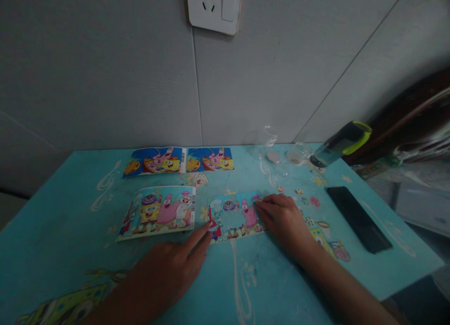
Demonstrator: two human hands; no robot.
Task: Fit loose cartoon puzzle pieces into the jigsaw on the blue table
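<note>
A partly assembled jigsaw puzzle [228,206] with cartoon figures lies flat on the table, with a gap in its middle showing the blue tabletop. My left hand [176,266] rests at its lower left edge, fingers stretched out and fingertips touching the border. At the puzzle's right side is my right hand [283,219], its fingers pressed together over the edge; what they pinch, if anything, is hidden. Left of the puzzle, a picture card [165,210] shows the same cartoon scene. Several loose puzzle pieces [299,191] are scattered beyond my right hand.
Behind lie a blue picture card [154,162] and a similar blue puzzle [210,159]. Clear plastic containers [298,154], a bottle with a green-trimmed lid [339,144] and a long dark object [358,218] stand or lie to the right. A wall [140,81] borders the table [70,194].
</note>
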